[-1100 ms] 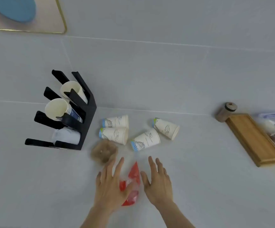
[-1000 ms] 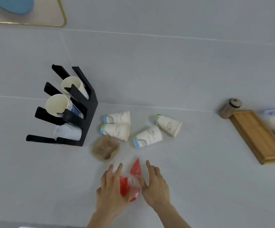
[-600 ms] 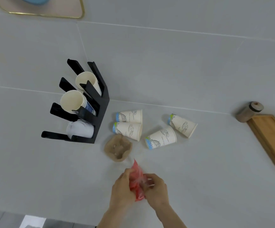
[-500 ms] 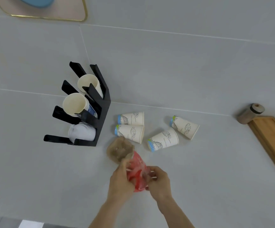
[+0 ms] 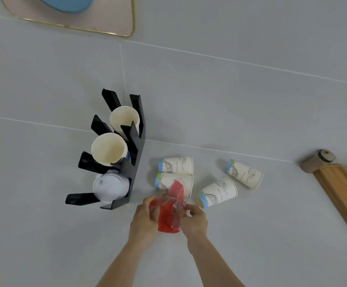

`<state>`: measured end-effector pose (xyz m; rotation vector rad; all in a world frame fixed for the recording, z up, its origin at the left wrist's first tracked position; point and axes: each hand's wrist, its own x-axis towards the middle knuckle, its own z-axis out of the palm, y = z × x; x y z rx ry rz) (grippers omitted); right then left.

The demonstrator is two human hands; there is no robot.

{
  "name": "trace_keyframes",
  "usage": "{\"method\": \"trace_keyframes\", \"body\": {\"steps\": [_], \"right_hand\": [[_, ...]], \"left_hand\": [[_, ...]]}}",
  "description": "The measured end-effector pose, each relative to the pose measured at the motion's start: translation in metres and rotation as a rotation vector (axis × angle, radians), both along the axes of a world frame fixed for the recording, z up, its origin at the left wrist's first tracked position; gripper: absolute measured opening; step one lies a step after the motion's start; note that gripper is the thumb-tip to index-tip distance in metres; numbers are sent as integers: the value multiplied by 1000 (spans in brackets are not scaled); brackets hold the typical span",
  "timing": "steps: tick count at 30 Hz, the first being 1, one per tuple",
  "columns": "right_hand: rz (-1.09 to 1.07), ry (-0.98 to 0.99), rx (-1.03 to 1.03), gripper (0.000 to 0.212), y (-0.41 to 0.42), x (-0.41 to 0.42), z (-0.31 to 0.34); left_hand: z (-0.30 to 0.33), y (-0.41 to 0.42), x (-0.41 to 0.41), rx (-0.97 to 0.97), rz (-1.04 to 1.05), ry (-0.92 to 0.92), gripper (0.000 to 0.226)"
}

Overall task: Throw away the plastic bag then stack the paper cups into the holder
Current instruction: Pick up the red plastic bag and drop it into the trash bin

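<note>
- Head view: the red-and-clear plastic bag (image 5: 169, 212) is gripped from both sides, the left hand (image 5: 142, 220) closed on its left edge and the right hand (image 5: 193, 219) pinching its right edge.
- Compared with half a second ago, the bag is seen lifted farther toward the cups, so that its upper tip now overlaps the second paper cup (image 5: 174, 184); the brown crumpled piece seen earlier beside the holder is no longer visible.
- A second ago the bag was lying flat on the surface between two open hands; now it is bunched and held up.
- The bag's long axis is seen running from the wrists up toward the cups, tilted slightly right, with the narrow tip pointing away from the person.
- Four paper cups are lying on their sides on the grey countertop (image 5: 251, 100): the first cup (image 5: 175, 165) and the second side by side with rims to the right, a third (image 5: 218, 194) and a fourth (image 5: 244, 174) farther right.
- The black cup holder (image 5: 135, 160) is standing left of them, with cups in its two upper slots and white lids (image 5: 110, 187) in the lowest.
- A wooden tray (image 5: 342, 195) is seen at the right edge.
</note>
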<state>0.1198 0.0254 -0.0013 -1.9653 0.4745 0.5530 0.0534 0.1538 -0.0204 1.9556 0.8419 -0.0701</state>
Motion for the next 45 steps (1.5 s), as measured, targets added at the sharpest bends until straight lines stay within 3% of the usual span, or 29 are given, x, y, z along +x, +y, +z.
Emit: {"method": "trace_keyframes", "body": {"steps": [7,12,16,19,23,30,40,45], "right_hand": [[-16,-7,46,14,-8,-2,-11],[48,-21,86,29,-16,-5,-20],[230,2,86,33,-15,-19,-29],[397,14,28,22,-3,-35,-37],[616,-4,35,18,31,-75,-27],[895,-68,81,24,109,-145,-2],[1063,-38,136,27,205,-284,13],[1170,-20,40,47,230,-363,-11]], "left_hand": [[-1,-1,-6,-154,191,45,51],[4,-12,-26,-200,322,31,45],[9,-26,-60,-138,472,31,48],[9,-31,-96,-127,585,53,46],[15,-18,-153,-98,797,51,45],[42,30,-236,-76,1026,-113,38],[41,82,-381,-102,1323,-225,34],[10,88,-456,-180,1464,-203,35]]}}
